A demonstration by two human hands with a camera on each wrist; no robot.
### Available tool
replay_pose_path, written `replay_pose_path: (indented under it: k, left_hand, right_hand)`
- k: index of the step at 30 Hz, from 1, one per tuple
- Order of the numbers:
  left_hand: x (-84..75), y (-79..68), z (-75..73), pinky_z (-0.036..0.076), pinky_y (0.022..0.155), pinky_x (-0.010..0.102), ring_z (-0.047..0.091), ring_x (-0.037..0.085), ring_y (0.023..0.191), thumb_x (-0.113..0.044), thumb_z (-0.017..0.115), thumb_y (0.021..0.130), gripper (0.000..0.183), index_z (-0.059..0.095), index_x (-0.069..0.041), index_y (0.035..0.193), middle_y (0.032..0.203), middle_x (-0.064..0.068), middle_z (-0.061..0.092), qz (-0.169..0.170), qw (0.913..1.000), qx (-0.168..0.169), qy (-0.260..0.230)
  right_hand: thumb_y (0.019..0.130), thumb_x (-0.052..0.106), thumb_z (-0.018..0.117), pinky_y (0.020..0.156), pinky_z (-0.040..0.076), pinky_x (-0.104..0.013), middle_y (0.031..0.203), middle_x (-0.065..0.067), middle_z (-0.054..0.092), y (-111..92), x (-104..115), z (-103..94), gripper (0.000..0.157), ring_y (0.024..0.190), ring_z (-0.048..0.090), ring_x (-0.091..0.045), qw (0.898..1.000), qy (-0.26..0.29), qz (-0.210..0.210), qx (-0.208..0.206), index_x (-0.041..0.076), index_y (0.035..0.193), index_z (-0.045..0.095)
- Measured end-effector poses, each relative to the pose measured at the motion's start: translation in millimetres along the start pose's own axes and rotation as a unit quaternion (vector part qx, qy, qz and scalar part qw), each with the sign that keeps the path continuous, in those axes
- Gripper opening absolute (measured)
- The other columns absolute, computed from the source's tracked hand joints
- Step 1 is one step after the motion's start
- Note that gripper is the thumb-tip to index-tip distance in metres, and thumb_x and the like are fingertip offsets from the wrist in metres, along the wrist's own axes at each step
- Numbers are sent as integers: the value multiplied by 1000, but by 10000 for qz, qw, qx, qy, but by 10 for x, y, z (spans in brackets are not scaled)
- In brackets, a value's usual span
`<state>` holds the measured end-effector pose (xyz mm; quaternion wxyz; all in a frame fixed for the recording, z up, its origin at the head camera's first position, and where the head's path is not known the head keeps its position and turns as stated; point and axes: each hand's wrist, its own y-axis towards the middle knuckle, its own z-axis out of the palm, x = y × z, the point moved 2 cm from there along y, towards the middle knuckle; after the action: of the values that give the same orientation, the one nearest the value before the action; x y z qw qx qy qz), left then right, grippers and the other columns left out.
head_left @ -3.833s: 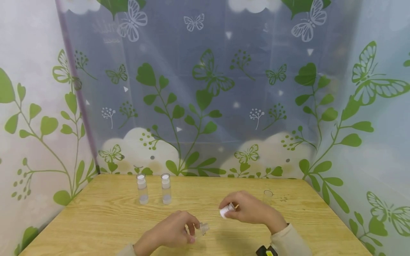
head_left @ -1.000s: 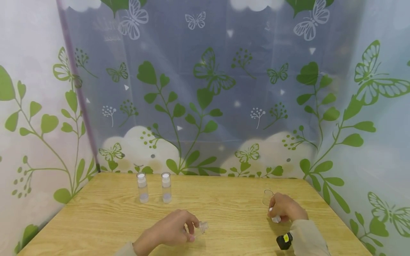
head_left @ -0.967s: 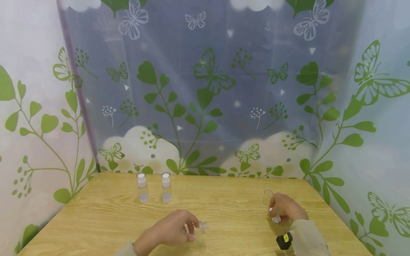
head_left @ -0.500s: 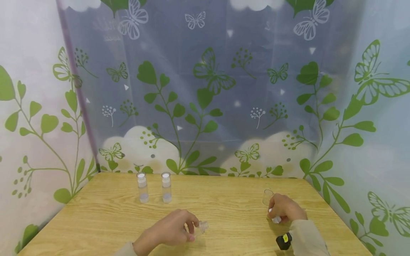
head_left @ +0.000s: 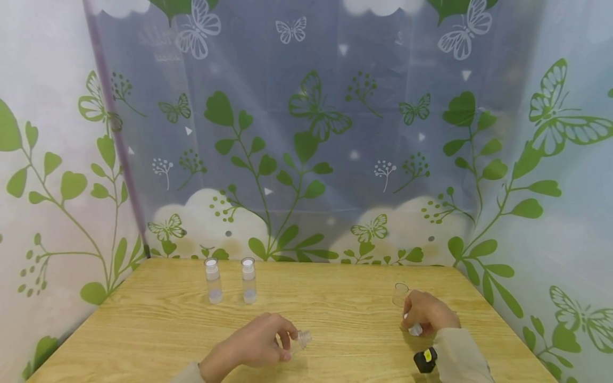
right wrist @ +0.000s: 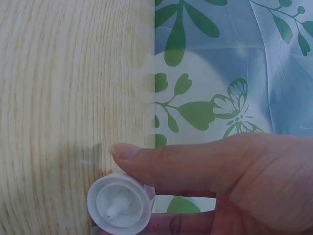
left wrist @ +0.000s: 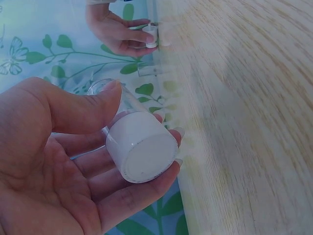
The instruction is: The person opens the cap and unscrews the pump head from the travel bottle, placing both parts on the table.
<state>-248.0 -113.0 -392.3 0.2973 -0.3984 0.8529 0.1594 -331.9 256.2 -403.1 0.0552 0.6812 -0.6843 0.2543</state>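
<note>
My left hand (head_left: 261,340) holds a small clear bottle (left wrist: 142,142) tilted on its side. Its uncapped threaded neck points right in the head view, and its white base faces the left wrist camera. At the right of the table my right hand (head_left: 428,311) pinches a white pump top (right wrist: 120,203) between thumb and fingers, low over the wood. The pump top's round hollow end, with a small nub inside, faces the right wrist camera. Just behind the right hand stands a clear cap (head_left: 400,292), partly hidden by the fingers.
Two clear bottles with white tops, a left one (head_left: 213,282) and a right one (head_left: 248,282), stand upright at the back left of the wooden table (head_left: 325,298). A patterned curtain (head_left: 306,159) hangs behind the table's far edge. A black device (head_left: 425,360) sits at the right wrist.
Since the earliest frame, my right hand has moved right with the white pump top, from near the bottle to beside the clear cap. Over the last second it barely shifts. The left hand stays put.
</note>
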Motion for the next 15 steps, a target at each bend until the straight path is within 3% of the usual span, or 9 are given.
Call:
replay_pose_path:
  k: [15]
  left_hand:
    - [-1, 0, -1, 51, 66, 17, 63, 1, 71, -5, 73, 76, 32, 69, -5, 109, 84, -4, 71, -6, 10000, -21, 20]
  right_hand:
    - [79, 16, 76, 54, 49, -31, 78, -5, 62, -28, 11, -25, 15, 63, 57, -19, 9999, -100, 34, 37, 10, 82, 63]
